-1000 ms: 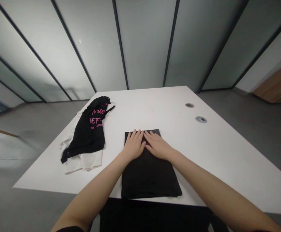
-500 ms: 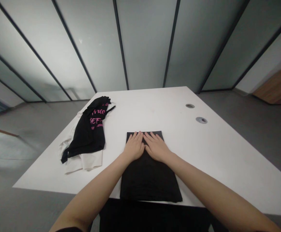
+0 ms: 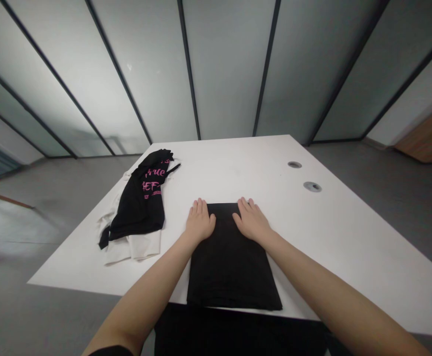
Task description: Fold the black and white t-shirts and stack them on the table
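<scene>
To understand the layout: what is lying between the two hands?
In the head view, the folded black cloth lies between the left hand and the right hand.

Black sleeve (image 3: 112, 351), bare forearms (image 3: 152, 287), bare hands (image 3: 200, 222), plain black clothing (image 3: 238, 333)

Holds left forearm (image 3: 154, 289) and right forearm (image 3: 323, 283) stretched forward, slanting inward toward the wrists (image 3: 191, 239). Rests left hand (image 3: 199, 221) and right hand (image 3: 253, 221) palm down, apart, with fingers (image 3: 200, 205) pointing away and thumbs (image 3: 213, 221) angled inward.
</scene>
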`<state>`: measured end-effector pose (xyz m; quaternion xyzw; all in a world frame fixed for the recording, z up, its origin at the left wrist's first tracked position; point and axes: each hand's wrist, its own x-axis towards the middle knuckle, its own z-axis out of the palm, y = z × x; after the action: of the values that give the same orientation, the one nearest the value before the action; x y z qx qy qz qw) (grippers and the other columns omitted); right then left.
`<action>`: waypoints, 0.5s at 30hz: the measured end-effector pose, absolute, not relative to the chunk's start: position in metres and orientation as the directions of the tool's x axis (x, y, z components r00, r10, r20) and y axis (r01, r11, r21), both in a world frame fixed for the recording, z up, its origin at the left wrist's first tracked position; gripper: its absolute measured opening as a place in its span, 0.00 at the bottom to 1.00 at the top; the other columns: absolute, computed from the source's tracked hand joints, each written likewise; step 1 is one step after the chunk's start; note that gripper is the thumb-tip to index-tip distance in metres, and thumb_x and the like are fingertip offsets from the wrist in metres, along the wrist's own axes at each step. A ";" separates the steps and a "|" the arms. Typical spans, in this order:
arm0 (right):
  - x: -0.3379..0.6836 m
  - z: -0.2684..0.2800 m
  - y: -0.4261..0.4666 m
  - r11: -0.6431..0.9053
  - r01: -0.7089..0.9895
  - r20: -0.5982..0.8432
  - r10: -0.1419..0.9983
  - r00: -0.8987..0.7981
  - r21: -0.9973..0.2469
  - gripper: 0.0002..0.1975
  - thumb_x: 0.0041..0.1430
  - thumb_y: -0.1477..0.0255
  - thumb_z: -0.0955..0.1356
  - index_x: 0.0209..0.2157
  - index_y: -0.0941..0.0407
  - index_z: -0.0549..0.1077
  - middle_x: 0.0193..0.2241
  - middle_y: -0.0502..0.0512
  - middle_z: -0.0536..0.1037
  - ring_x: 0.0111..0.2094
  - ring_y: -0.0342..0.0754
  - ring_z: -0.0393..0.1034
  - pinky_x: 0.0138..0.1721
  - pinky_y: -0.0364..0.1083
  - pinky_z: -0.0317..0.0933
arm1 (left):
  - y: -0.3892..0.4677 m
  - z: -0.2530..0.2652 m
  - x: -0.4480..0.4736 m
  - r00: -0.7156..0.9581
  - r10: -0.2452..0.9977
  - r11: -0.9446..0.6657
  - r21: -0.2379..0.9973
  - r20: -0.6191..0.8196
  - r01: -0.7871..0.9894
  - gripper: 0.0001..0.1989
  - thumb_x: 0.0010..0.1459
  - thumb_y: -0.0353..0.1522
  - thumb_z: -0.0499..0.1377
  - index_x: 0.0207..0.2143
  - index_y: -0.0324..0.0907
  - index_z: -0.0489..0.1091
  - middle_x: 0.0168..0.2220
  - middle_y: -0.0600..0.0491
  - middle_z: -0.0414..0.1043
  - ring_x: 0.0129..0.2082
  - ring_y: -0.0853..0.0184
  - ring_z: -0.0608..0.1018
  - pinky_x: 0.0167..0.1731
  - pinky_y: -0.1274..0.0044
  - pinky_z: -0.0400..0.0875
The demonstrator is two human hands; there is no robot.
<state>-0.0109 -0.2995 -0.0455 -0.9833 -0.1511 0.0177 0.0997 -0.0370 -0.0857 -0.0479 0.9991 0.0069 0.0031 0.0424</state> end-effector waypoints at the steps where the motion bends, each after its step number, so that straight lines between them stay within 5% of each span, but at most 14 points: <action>1: -0.010 -0.044 -0.302 -0.938 0.288 0.003 0.293 0.956 -0.193 0.35 0.76 0.62 0.56 0.75 0.69 0.57 0.76 0.71 0.55 0.77 0.69 0.47 0.75 0.63 0.46 | -0.084 -0.048 -0.036 0.999 0.039 -0.996 0.080 0.015 0.038 0.37 0.72 0.38 0.47 0.75 0.21 0.53 0.77 0.29 0.48 0.78 0.46 0.54 0.74 0.58 0.52; 4: -0.015 -0.038 -0.301 -0.933 0.318 0.063 0.311 0.948 -0.170 0.31 0.75 0.68 0.58 0.73 0.67 0.63 0.76 0.69 0.58 0.76 0.71 0.47 0.74 0.66 0.47 | -0.083 -0.049 -0.036 0.993 0.085 -0.995 0.066 0.084 0.080 0.36 0.70 0.36 0.48 0.73 0.19 0.55 0.75 0.25 0.50 0.77 0.42 0.56 0.73 0.55 0.55; 10: -0.048 -0.043 -0.279 -0.737 0.647 0.125 0.635 0.762 -0.196 0.32 0.74 0.63 0.60 0.74 0.58 0.65 0.75 0.62 0.61 0.76 0.66 0.52 0.74 0.64 0.49 | -0.088 -0.042 -0.042 0.973 -0.057 -0.996 0.057 0.222 -0.071 0.34 0.69 0.31 0.49 0.73 0.24 0.57 0.76 0.29 0.52 0.77 0.45 0.55 0.73 0.54 0.55; 15: -0.044 -0.055 -0.275 -0.763 0.620 0.111 0.611 0.784 -0.183 0.34 0.74 0.62 0.59 0.76 0.58 0.60 0.76 0.61 0.57 0.77 0.65 0.49 0.75 0.65 0.46 | -0.095 -0.039 -0.047 0.972 -0.164 -0.981 0.077 0.168 -0.179 0.31 0.71 0.33 0.49 0.74 0.34 0.60 0.76 0.37 0.57 0.77 0.49 0.58 0.74 0.55 0.55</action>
<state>-0.0443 -0.2753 -0.0553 -0.9386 -0.3279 -0.0222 0.1052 -0.0469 -0.0947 -0.0390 0.9919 -0.0863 0.0806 0.0461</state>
